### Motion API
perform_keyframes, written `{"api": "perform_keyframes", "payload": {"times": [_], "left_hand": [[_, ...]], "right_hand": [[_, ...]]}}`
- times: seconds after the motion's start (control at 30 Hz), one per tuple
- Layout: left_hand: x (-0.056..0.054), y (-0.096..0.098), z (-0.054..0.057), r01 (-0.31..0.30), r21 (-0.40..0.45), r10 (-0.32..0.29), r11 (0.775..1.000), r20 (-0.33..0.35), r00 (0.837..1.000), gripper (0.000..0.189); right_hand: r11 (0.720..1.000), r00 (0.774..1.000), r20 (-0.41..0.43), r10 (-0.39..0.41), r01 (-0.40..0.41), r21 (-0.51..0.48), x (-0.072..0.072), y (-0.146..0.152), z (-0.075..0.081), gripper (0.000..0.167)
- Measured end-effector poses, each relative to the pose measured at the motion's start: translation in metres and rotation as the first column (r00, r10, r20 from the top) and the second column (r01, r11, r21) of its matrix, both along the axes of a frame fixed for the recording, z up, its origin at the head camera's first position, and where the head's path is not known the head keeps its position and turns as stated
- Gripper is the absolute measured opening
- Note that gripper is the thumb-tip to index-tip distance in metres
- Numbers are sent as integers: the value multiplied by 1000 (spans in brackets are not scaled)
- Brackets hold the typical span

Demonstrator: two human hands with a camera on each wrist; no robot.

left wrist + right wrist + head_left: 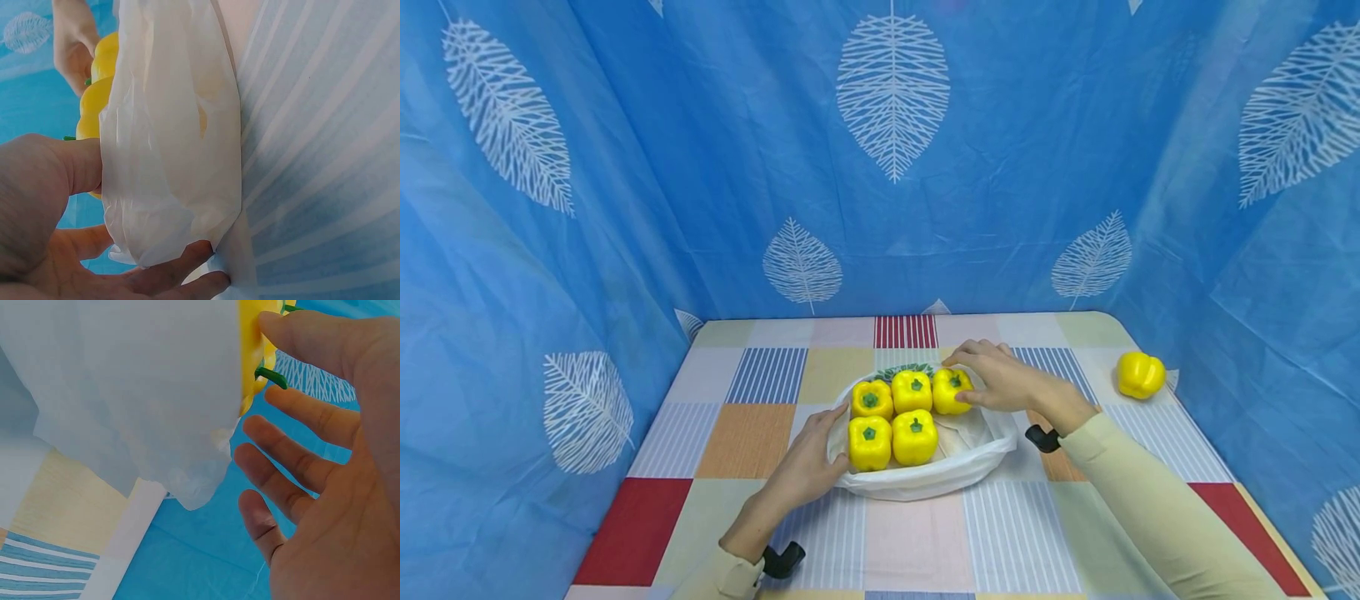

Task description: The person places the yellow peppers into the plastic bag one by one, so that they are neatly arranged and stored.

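Note:
Several yellow bell peppers (913,438) with green stems sit in two rows inside an opened white plastic bag (917,485). My left hand (808,458) holds the bag's left rim, thumb over the edge and fingers along its outside; the left wrist view shows the thumb (81,165) beside the white plastic. At the back right of the bag, my right hand (996,377) reaches over a bell pepper (949,392). Its thumb touches a pepper (250,356) in the right wrist view, while the other fingers are spread and stand apart from it.
Another yellow bell pepper (1141,375) lies near the table's right edge. A patchwork cloth (752,437) covers the table. Blue curtains (730,150) with white leaf prints hang behind and at both sides. Green leaf print (904,371) shows at the bag's back rim.

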State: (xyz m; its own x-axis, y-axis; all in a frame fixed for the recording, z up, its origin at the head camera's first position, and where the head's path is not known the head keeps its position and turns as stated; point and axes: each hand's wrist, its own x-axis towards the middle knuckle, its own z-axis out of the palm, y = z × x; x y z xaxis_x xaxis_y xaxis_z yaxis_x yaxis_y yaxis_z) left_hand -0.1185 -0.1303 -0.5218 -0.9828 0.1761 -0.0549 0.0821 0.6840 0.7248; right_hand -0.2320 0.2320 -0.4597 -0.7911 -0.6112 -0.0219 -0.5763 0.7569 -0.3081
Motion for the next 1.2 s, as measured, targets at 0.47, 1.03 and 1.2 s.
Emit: {"api": "perform_keyframes", "payload": {"times": [0.47, 1.03, 1.2], "left_hand": [[1, -2, 1, 12, 4, -11, 1000, -21, 1000, 87], [1, -1, 1, 7, -10, -7, 1000, -20, 1000, 87], [2, -1, 1, 10, -4, -10, 1000, -24, 1000, 87]], "right_hand": [[998, 999, 19, -45, 46, -51, 5, 6, -4, 63], [944, 970, -62, -237, 214, -251, 0, 69, -13, 57], [922, 943, -110, -315, 276, -270, 1, 92, -15, 57]]}}
